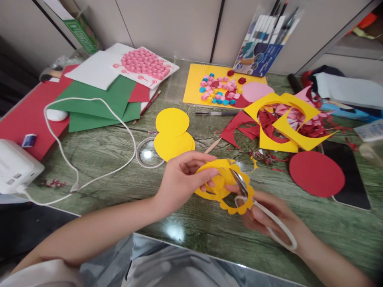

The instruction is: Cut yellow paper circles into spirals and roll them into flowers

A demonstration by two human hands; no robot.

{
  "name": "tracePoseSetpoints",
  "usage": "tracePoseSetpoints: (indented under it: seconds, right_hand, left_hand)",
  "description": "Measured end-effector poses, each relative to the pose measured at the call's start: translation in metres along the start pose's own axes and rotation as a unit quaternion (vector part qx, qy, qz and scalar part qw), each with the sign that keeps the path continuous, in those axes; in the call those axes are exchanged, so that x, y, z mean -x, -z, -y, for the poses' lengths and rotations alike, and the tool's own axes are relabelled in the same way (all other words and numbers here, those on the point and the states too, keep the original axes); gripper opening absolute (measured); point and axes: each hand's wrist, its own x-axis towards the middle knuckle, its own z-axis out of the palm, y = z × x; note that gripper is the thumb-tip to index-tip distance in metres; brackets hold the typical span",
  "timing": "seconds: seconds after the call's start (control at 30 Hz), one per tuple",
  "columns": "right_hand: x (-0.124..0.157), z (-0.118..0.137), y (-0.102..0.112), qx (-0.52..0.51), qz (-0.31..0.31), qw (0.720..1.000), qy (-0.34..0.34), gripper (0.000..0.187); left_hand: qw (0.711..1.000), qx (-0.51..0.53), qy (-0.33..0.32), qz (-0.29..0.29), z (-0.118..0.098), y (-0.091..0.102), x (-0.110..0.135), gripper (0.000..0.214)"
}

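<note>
My left hand pinches a piece of yellow paper between thumb and fingers, above the front of the table. The paper is cut into a curling strip with a scalloped outer edge, which hangs toward the right. In my right hand is a pair of scissors with white handles, my fingers being closed about the loops. Its metal blades lie at the paper's scalloped strip; whether they are apart is hard to see. Just behind my left hand lie yellow paper circles, overlapping each other.
A tape roll and white cable lie left. Behind are green sheets, a yellow sheet with small coloured paper rolls and a marker pack. Right are yellow offcuts, red scraps and a red circle on a tablet.
</note>
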Motion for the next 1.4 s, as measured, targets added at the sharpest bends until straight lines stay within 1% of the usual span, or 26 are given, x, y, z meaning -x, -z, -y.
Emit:
tracePoseSetpoints:
  seconds: [0.2, 0.3, 0.4, 0.57, 0.8, 0.9, 1.2, 1.4]
  right_hand:
    - [0.001, -0.003, 0.002, -0.011, -0.005, 1.0, -0.004, 0.04]
    - [0.002, -0.005, 0.003, -0.016, 0.001, 1.0, -0.001, 0.041]
    - [0.002, -0.004, 0.002, -0.01, 0.005, 1.0, 0.004, 0.04]
    - [0.002, -0.002, 0.005, 0.013, 0.011, 1.0, -0.001, 0.043]
    - [0.003, 0.006, 0.004, 0.053, -0.002, 0.998, -0.021, 0.044]
    - [0.003, 0.008, 0.003, 0.069, -0.002, 0.997, -0.015, 0.041]
    - [0.004, 0.007, 0.003, 0.066, -0.005, 0.997, -0.029, 0.043]
    - [0.007, 0.005, 0.003, 0.069, -0.004, 0.997, -0.016, 0.042]
  left_hand:
    - [1.0, -0.005, 0.0, -0.007, 0.001, 0.002, -0.001, 0.024]
    - [1.0, 0.005, -0.008, -0.007, 0.0, 0.002, -0.001, 0.021]
    - [1.0, 0.018, -0.01, -0.007, -0.001, 0.003, -0.001, 0.016]
    - [1.0, -0.004, -0.008, -0.019, -0.003, 0.006, -0.003, 0.017]
    - [1.0, -0.025, -0.001, -0.004, -0.003, 0.007, -0.004, 0.016]
    - [0.999, -0.036, 0.006, 0.011, -0.003, 0.007, -0.004, 0.014]
    - [0.997, -0.071, -0.001, 0.012, -0.007, 0.008, -0.003, 0.017]
    - [0.998, -0.066, -0.012, 0.019, -0.008, 0.009, -0.003, 0.015]
